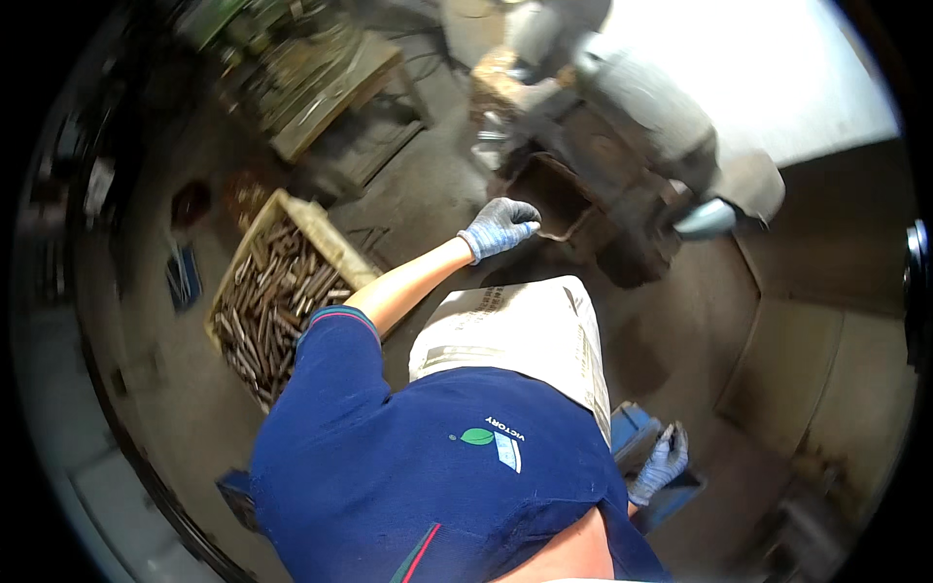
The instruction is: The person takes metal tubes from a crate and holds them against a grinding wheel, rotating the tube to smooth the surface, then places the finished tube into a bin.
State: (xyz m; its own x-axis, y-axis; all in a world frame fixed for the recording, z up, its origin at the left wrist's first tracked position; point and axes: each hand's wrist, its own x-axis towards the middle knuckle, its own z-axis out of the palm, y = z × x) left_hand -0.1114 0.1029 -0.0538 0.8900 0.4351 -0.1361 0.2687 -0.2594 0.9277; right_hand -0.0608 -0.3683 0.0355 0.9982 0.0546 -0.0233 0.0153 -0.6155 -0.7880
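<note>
My left hand [502, 230], in a blue and grey work glove, reaches forward beside an open dark metal tray [573, 199] on a grimy machine [603, 146]. Its fingers are curled together by the tray's near rim; what they hold, if anything, is too small to make out. Low on the right, my right hand [661, 462] wears a similar glove and hovers over a blue bin [634, 432]. Its fingertips look spread, with nothing visible between them. A white printed sack-like cloth [510, 325] covers my lap.
To the left stands a pale yellow crate [326, 238] heaped with brownish metal rods [277, 296]. Beyond it is a worn workbench [335, 92]. Rounded machine housings [646, 92] rise at the upper right, and tan panels [782, 364] stand on the right.
</note>
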